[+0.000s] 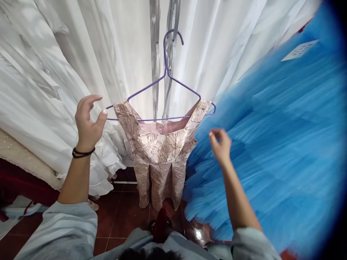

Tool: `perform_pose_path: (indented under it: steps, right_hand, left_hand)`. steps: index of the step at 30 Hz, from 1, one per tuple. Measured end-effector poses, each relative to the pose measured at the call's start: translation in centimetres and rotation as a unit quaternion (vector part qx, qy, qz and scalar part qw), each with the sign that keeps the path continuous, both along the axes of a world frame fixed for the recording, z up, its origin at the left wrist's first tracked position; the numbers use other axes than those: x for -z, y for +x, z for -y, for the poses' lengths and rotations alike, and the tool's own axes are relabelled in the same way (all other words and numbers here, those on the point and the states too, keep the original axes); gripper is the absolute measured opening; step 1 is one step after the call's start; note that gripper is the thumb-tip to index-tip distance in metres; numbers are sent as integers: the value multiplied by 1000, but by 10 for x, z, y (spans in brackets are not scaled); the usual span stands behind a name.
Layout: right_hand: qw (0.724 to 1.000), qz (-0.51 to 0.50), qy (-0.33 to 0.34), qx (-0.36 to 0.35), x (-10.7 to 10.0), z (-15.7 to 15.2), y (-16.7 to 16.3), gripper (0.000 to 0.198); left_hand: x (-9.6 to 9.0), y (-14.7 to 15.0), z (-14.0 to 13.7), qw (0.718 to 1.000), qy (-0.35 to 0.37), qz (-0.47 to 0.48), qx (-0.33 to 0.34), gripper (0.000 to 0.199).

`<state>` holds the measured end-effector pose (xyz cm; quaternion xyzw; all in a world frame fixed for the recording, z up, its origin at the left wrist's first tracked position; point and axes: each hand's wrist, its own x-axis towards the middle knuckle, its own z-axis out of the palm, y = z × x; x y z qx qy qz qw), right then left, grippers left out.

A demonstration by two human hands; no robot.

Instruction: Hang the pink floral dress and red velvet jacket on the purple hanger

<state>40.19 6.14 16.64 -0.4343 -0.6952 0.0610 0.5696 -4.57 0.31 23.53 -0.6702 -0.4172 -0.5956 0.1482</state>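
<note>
A pinkish-gold brocade dress (162, 148) with wide straps hangs upright in front of me on a purple hanger (148, 87). Its straps sit over the hanger's two ends, and a pink lining shows at the neckline. By the hanger's left end is my left hand (89, 124), thumb and fingers apart, with the thumb tip close to the wire; whether they touch I cannot tell. My right hand (221, 145) is raised to the right of the dress, apart from it. Its fingers are curled in toward the thumb, and nothing shows in them.
White draped garments (48, 72) fill the left and back. Grey ribbons (155, 54) hang behind the hanger. A large blue tulle skirt (271, 144), with a white tag (299, 50) on it, spreads across the right. Below lies a dark red tiled floor (124, 213).
</note>
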Motion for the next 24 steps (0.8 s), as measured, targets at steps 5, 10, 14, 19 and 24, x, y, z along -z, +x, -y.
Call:
perform_pose_path:
  steps: [5, 10, 14, 19, 24]
  right_hand:
    - [992, 10, -36, -123, -82, -60, 4, 47]
    - [970, -37, -132, -202, -95, -75, -4, 53]
    - [965, -125, -133, -188, -87, -62, 3, 46]
    - [940, -232, -152, -197, -81, -58, 10, 30]
    - [895, -342, -183, -219, -60, -56, -3, 22]
  left_hand:
    - [-36, 21, -25, 980, -190, -40, 30, 51]
    - [-26, 24, -34, 971, -231, 49, 40, 51]
    - [-15, 15, -23, 936, -251, 218, 117, 41]
    - [11, 16, -6, 878, -218, 391, 168, 30]
    - [45, 27, 4, 815, -197, 514, 179, 17]
